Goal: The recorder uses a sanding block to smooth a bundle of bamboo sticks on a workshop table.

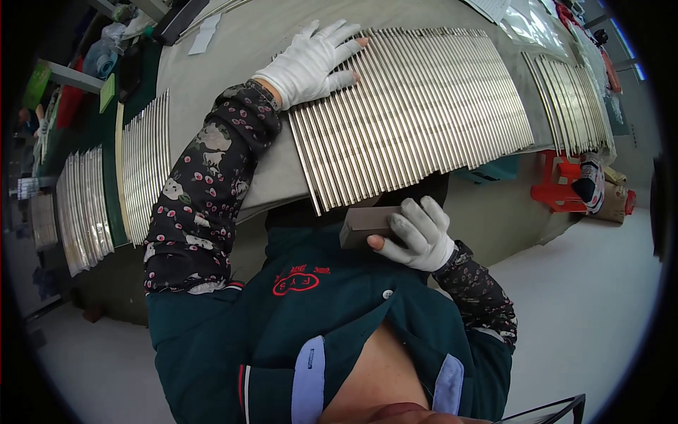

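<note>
A wide row of shiny metal rods [417, 106] lies side by side across the grey-covered table. Over the row's upper left part rests my left hand [314, 63], in a white glove with bare thumb and fingertips showing; its fingers are spread and lie on the rods. At the table's near edge, close to my body, my right hand [420, 237] is closed on a grey-brown rectangular block [364, 225]. The right glove has dark smudges on its fingers. The block is apart from the rods, just below their near ends.
More rods [568, 102] lie in a bundle at the right. Left of me are further rod bundles [148, 155], some in clear wrapping [85, 205]. A red plastic stool [558, 182] stands below the table's right side. Clear plastic bags [533, 28] and a paper slip [205, 34] lie farther back.
</note>
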Action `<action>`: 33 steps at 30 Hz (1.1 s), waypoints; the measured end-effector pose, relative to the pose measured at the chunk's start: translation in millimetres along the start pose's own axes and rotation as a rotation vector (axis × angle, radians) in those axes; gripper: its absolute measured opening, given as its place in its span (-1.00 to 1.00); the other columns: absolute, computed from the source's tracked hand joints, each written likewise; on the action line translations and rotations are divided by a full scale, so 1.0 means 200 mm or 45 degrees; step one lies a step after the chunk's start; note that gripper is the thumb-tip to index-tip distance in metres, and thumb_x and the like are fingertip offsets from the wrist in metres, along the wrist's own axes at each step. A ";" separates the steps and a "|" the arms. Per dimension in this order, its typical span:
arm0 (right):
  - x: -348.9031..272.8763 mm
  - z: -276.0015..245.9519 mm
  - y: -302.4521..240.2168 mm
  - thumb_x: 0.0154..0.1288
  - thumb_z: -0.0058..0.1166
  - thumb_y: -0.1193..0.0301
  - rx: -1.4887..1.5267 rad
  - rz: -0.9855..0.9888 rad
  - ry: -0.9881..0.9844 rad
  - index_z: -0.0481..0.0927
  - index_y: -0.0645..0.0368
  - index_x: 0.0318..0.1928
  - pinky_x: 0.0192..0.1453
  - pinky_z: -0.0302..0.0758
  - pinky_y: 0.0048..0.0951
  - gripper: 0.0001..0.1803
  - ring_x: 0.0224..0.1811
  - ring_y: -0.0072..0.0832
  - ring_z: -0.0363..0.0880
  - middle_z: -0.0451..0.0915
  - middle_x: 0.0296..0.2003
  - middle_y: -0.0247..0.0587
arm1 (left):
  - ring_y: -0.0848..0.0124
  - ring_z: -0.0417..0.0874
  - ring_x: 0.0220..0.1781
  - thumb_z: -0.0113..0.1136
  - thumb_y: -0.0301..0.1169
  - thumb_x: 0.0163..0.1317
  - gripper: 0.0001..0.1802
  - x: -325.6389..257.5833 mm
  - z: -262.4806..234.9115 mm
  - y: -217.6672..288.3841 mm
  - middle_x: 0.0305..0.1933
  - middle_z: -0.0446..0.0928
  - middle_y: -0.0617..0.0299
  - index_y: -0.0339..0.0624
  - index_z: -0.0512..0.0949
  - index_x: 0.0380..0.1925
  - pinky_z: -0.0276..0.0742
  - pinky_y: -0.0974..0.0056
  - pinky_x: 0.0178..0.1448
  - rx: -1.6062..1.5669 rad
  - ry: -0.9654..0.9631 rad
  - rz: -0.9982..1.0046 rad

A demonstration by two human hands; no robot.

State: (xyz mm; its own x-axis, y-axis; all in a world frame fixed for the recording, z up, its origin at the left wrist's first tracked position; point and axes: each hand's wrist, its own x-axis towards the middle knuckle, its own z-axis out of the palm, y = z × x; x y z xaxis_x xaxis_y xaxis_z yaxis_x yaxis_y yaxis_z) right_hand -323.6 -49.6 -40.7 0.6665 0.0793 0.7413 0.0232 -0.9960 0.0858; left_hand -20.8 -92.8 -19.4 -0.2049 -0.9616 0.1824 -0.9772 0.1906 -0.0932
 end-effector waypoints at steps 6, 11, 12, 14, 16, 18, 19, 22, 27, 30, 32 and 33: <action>0.00 -0.15 -0.02 -0.06 0.30 0.44 0.143 0.184 -0.328 0.39 -0.18 0.18 -0.11 0.49 -0.26 -0.29 -0.05 -0.14 0.48 0.34 0.01 -0.05 | 0.03 0.07 0.48 -0.16 0.11 0.28 -0.30 0.00 -0.06 0.20 0.47 0.08 0.06 0.00 0.23 0.33 -0.12 -0.20 0.48 -0.127 -0.058 0.468; -0.17 -0.30 0.19 -0.16 0.35 0.37 -0.654 1.205 -0.210 0.46 0.01 0.14 0.10 0.34 -0.08 -0.28 0.06 -0.04 0.38 0.35 0.08 0.12 | 0.03 0.05 0.49 -0.25 0.18 0.30 -0.28 0.00 -0.05 0.19 0.46 0.10 0.05 -0.01 0.24 0.33 -0.13 -0.19 0.48 -0.120 -0.049 0.496; -0.12 -0.29 0.15 -0.16 0.35 0.37 -0.660 1.206 -0.206 0.46 0.01 0.14 0.10 0.34 -0.08 -0.28 0.06 -0.04 0.38 0.35 0.08 0.12 | 0.03 0.05 0.49 -0.25 0.18 0.30 -0.28 0.01 -0.06 0.19 0.46 0.10 0.05 -0.01 0.24 0.33 -0.13 -0.19 0.48 -0.117 -0.044 0.502; 0.06 -0.28 0.00 -0.19 0.37 0.33 -0.045 0.975 -0.268 0.45 0.01 0.14 0.11 0.35 -0.09 -0.26 0.07 -0.05 0.38 0.36 0.07 0.10 | 0.02 0.05 0.49 -0.34 0.21 0.32 -0.26 0.01 -0.07 0.19 0.46 0.10 0.03 -0.01 0.22 0.34 -0.14 -0.20 0.48 -0.127 -0.065 0.520; 0.03 -0.27 0.03 -0.17 0.36 0.33 -0.228 1.030 -0.284 0.46 0.03 0.14 0.10 0.35 -0.09 -0.27 0.05 -0.05 0.38 0.36 0.07 0.11 | 0.01 0.05 0.49 -0.41 0.23 0.34 -0.25 0.01 -0.07 0.19 0.46 0.09 0.01 -0.01 0.21 0.34 -0.14 -0.20 0.48 -0.122 -0.063 0.531; -0.02 -0.27 0.11 -0.14 0.32 0.33 -0.558 1.108 -0.331 0.48 0.08 0.13 0.07 0.35 -0.09 -0.31 0.01 -0.06 0.38 0.36 0.06 0.12 | -0.01 0.06 0.48 -0.42 0.22 0.34 -0.25 -0.01 -0.07 0.18 0.46 0.08 -0.02 -0.01 0.20 0.35 -0.13 -0.20 0.47 -0.133 -0.065 0.521; -0.08 -0.31 0.20 -0.13 0.32 0.36 -0.709 1.216 -0.271 0.52 0.12 0.10 0.07 0.34 -0.11 -0.35 0.00 -0.07 0.35 0.36 0.06 0.12 | -0.03 0.07 0.47 -0.42 0.21 0.35 -0.26 -0.02 -0.06 0.17 0.46 0.08 -0.03 -0.01 0.18 0.35 -0.12 -0.21 0.46 -0.125 -0.022 0.525; -0.11 -0.38 0.18 -0.13 0.30 0.40 -0.566 1.258 -0.211 0.51 0.09 0.12 0.17 0.30 -0.12 -0.34 0.07 -0.04 0.31 0.33 0.11 0.10 | -0.03 0.08 0.47 -0.41 0.20 0.35 -0.26 -0.05 -0.07 0.16 0.46 0.08 -0.03 0.00 0.15 0.37 -0.12 -0.21 0.46 -0.153 -0.071 0.529; -0.08 -0.35 0.07 -0.11 0.28 0.44 -0.440 1.179 -0.200 0.44 0.04 0.20 0.20 0.30 -0.13 -0.28 0.12 -0.04 0.30 0.31 0.13 0.08 | -0.02 0.11 0.45 -0.35 0.20 0.32 -0.25 -0.15 -0.08 0.13 0.45 0.08 -0.04 -0.01 0.15 0.36 -0.11 -0.20 0.46 -0.206 -0.063 0.528; -0.06 -0.35 0.06 -0.09 0.26 0.47 -0.383 1.200 -0.140 0.44 0.04 0.20 0.20 0.31 -0.12 -0.29 0.12 -0.04 0.31 0.32 0.13 0.08 | -0.03 0.11 0.45 -0.35 0.21 0.31 -0.25 -0.21 -0.10 0.10 0.45 0.08 -0.04 0.01 0.15 0.36 -0.10 -0.19 0.47 -0.214 -0.103 0.518; -0.04 -0.34 0.06 -0.10 0.26 0.47 -0.376 1.151 -0.167 0.43 0.04 0.21 0.21 0.30 -0.11 -0.27 0.13 -0.04 0.31 0.32 0.15 0.09 | -0.04 0.11 0.45 -0.37 0.22 0.32 -0.25 -0.24 -0.10 0.08 0.45 0.08 -0.04 0.00 0.16 0.35 -0.10 -0.19 0.47 -0.234 -0.100 0.508; -0.04 -0.35 0.08 -0.10 0.26 0.47 -0.361 1.139 -0.172 0.43 0.04 0.21 0.21 0.30 -0.11 -0.27 0.13 -0.04 0.31 0.32 0.15 0.09 | -0.05 0.11 0.45 -0.41 0.23 0.32 -0.24 -0.24 -0.10 0.08 0.45 0.07 -0.04 -0.01 0.17 0.35 -0.10 -0.19 0.47 -0.253 -0.074 0.506</action>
State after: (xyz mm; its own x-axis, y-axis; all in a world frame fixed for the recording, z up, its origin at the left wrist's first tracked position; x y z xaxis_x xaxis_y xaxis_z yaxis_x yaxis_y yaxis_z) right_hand -381.3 -63.8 1.2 0.4306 -0.7317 0.5284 -0.7081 -0.6369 -0.3050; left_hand -27.7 -40.6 -10.2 -0.5689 -0.8144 0.1146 -0.8158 0.5764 0.0461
